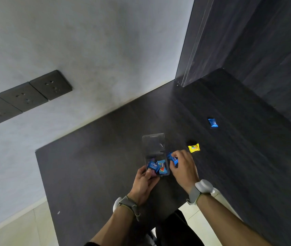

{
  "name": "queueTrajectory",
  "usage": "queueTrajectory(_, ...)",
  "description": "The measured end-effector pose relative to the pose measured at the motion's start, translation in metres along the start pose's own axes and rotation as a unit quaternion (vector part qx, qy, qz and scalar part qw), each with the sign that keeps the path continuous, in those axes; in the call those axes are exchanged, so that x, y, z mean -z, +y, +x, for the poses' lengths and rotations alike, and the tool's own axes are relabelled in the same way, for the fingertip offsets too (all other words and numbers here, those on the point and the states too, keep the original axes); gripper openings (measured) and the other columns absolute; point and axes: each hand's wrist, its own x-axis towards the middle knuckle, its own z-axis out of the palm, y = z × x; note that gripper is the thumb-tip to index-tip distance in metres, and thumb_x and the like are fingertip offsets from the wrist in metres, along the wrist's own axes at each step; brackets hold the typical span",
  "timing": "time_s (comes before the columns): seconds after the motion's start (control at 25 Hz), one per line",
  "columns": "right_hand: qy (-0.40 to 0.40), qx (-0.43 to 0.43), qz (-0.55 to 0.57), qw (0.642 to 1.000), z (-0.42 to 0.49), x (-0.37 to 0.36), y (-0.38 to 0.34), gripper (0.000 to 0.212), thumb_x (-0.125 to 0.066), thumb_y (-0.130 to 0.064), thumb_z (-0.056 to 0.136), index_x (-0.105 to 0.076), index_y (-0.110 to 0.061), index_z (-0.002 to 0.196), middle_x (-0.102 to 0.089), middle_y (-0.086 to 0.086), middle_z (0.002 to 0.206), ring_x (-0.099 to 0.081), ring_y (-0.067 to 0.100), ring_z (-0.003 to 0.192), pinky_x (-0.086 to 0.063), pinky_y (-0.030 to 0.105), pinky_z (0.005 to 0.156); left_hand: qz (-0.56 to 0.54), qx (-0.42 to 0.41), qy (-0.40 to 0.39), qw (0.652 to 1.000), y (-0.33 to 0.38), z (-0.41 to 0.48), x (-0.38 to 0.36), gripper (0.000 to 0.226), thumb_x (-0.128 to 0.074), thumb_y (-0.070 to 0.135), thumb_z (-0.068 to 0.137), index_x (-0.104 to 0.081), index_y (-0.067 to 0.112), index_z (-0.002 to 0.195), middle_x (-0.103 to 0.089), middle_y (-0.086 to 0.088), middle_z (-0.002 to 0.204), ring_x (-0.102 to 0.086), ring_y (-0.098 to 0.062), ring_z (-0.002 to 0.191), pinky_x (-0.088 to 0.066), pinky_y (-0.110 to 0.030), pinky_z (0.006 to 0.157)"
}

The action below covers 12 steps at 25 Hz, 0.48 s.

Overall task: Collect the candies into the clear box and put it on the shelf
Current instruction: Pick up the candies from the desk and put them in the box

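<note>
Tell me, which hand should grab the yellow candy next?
The right hand, probably. The yellow candy lies just beyond it, and the left hand is steadying the clear box. It must drop its blue candy first.

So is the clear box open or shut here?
Open: the clear box has its lid folded back flat on the countertop, and candies lie uncovered inside.

Dark wood-grain countertop (105, 148) is filling the middle, running back to a pale grey wall (88, 41) – three black sockets (24, 96) are sitting on it around 9 o'clock. Dark panelling (265, 50) is rising at 2 o'clock, and beige floor tiles (17, 228) are showing at 7.
</note>
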Motion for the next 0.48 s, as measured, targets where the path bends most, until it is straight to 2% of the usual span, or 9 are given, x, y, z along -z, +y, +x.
queueTrajectory(0.16, 0.024, 0.017, 0.015, 0.999, -0.022, 0.016, -0.018, 0.021, -0.071, -0.021, 0.087, -0.058, -0.019, 0.104, -0.061, 0.0, 0.103, -0.055, 0.017, 0.097, -0.054, 0.032, 0.078, 0.013, -0.016, -0.032, 0.999, -0.016, -0.016, -0.012, 0.039, -0.055, 0.007, 0.099, -0.046, 0.012, 0.137, -0.058, -0.023, 0.133, -0.065, -0.034, 0.115, -0.06, -0.041, 0.09)
queueTrajectory(0.32, 0.021, 0.027, 0.029, 0.999, -0.034, 0.028, -0.021, 0.02, -0.071, -0.023, 0.088, -0.06, -0.019, 0.104, -0.063, 0.0, 0.103, -0.057, 0.018, 0.097, -0.053, 0.035, 0.082, 0.029, -0.021, -0.049, 0.998, -0.033, -0.02, -0.02, 0.036, -0.053, 0.005, 0.1, -0.048, 0.008, 0.135, -0.058, -0.028, 0.133, -0.065, -0.033, 0.109, -0.058, -0.042, 0.093)
queueTrajectory(0.48, 0.027, 0.027, 0.045, 0.998, -0.03, 0.041, -0.006, 0.018, -0.07, -0.024, 0.089, -0.062, -0.018, 0.104, -0.063, -0.001, 0.102, -0.058, 0.016, 0.096, -0.054, 0.034, 0.08, 0.03, -0.031, -0.042, 0.998, -0.041, -0.017, -0.032, 0.036, -0.052, 0.004, 0.1, -0.047, 0.005, 0.136, -0.062, -0.021, 0.111, -0.068, -0.027, 0.094, -0.061, -0.036, 0.08)
